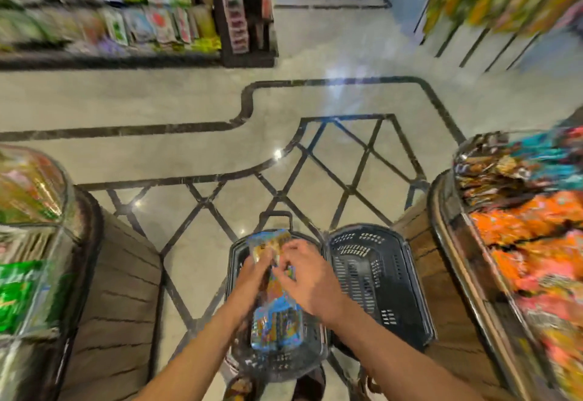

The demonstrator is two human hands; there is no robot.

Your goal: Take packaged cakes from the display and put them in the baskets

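Two black plastic baskets stand on the floor in front of me. The left basket holds blue-and-orange packaged cakes: one pack lies near me and another pack sits at the far end. My left hand grips the far pack from the left. My right hand hovers over the middle of the basket, its fingers curled and pinching the packs. The right basket shows only its perforated bottom. The view is blurred.
A wooden display bin on the right is heaped with orange, brown and blue packaged cakes. Another wooden bin on the left holds green and clear packs. Shelving with snack bags stands across the tiled aisle.
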